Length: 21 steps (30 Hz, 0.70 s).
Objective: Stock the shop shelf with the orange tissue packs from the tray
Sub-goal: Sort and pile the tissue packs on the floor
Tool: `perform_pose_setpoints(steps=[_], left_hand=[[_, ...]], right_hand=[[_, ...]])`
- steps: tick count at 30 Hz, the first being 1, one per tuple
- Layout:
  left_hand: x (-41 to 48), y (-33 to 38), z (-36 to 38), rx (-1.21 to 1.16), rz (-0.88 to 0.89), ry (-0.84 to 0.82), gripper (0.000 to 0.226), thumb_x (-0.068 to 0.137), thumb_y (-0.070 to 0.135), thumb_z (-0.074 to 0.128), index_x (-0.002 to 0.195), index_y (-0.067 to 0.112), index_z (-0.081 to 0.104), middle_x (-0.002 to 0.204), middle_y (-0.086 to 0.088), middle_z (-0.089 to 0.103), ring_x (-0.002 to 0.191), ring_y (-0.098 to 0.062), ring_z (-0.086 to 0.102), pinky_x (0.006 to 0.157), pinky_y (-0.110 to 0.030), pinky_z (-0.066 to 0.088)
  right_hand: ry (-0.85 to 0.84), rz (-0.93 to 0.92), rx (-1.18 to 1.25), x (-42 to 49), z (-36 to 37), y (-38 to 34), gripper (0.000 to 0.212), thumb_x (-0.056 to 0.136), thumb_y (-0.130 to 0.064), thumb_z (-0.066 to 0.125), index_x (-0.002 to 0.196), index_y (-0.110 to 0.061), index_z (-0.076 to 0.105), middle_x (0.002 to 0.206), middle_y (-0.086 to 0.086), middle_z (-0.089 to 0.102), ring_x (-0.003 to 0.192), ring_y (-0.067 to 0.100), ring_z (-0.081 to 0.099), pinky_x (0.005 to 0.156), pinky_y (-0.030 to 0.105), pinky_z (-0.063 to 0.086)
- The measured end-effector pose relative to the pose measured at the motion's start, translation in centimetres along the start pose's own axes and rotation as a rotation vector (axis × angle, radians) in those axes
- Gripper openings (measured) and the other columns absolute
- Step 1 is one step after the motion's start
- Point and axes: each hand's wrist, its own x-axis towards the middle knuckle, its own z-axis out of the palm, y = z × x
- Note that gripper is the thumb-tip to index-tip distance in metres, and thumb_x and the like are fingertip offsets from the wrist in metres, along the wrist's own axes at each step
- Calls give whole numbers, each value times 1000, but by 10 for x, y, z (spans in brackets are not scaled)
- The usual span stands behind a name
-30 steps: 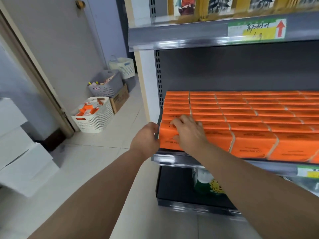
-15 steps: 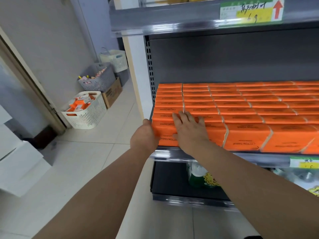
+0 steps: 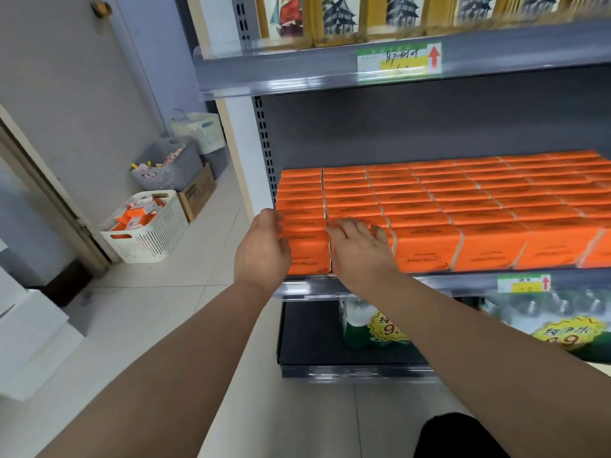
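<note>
Rows of orange tissue packs [image 3: 463, 200] fill the middle shelf [image 3: 446, 280] from its left end to the right edge of view. My left hand [image 3: 261, 249] lies cupped against the left side of the front-left pack [image 3: 309, 256], fingers loosely spread. My right hand [image 3: 360, 249] rests flat on the front pack of the second column, fingers apart, gripping nothing. A white basket [image 3: 145, 226] with several orange packs stands on the floor at the left by the wall.
Behind the white basket stand a grey basket [image 3: 168, 170], a cardboard box [image 3: 198, 190] and another white basket [image 3: 201, 130]. White boxes [image 3: 26, 332] are stacked at far left. The upper shelf [image 3: 297, 71] overhangs; bottled water [image 3: 363, 325] sits on the lower shelf.
My right hand has slid right, off the front-left pack onto the second column. My left hand stays at the left side of the row. The view has tilted up.
</note>
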Motion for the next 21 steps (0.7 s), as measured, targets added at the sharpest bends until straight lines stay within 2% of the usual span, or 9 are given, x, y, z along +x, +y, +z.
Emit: perform_pose_setpoints(steps=[4, 7, 10, 13, 18, 21], left_hand=[[-1, 17, 11, -74, 83, -10, 26, 91, 9, 47, 115, 17, 49, 106, 3, 59, 81, -20, 60, 67, -29, 43], [4, 28, 26, -64, 141, -35, 28, 88, 6, 50, 113, 17, 53, 108, 1, 59, 93, -20, 58, 72, -30, 45], [14, 34, 42, 85, 233, -34, 22, 86, 9, 55, 106, 16, 62, 112, -2, 58, 106, -22, 50, 83, -34, 46], [18, 33, 51, 201, 230, -46, 22, 88, 17, 56, 109, 19, 61, 117, -2, 56, 111, -23, 44, 88, -34, 38], [-13, 27, 46, 115, 202, -168, 35, 85, 22, 62, 119, 16, 56, 120, -4, 55, 113, -24, 45, 89, -35, 42], [-53, 27, 31, 155, 176, -225, 39, 84, 23, 62, 122, 16, 54, 122, -3, 55, 115, -24, 44, 87, -35, 43]], right_hand=[[4, 54, -30, -12, -3, 14, 52, 94, -21, 48, 143, -20, 32, 149, 3, 32, 140, 22, 24, 112, 49, 18], [8, 89, -39, -11, -5, 31, 48, 98, -30, 42, 144, -22, 30, 147, 2, 33, 139, 22, 23, 112, 48, 17], [-9, 127, -68, -10, -6, 50, 49, 98, -35, 41, 143, -21, 29, 146, 2, 33, 140, 23, 21, 113, 48, 17], [-27, 169, -88, -15, -4, 60, 49, 97, -38, 42, 142, -21, 31, 143, 3, 36, 136, 24, 26, 111, 48, 20], [-75, 210, -96, -51, -3, 62, 54, 94, -29, 49, 144, -19, 29, 141, 6, 35, 133, 25, 30, 108, 47, 26], [-116, 242, -101, -96, -10, 53, 54, 96, -33, 45, 145, -18, 27, 146, 6, 31, 135, 25, 27, 109, 45, 26]])
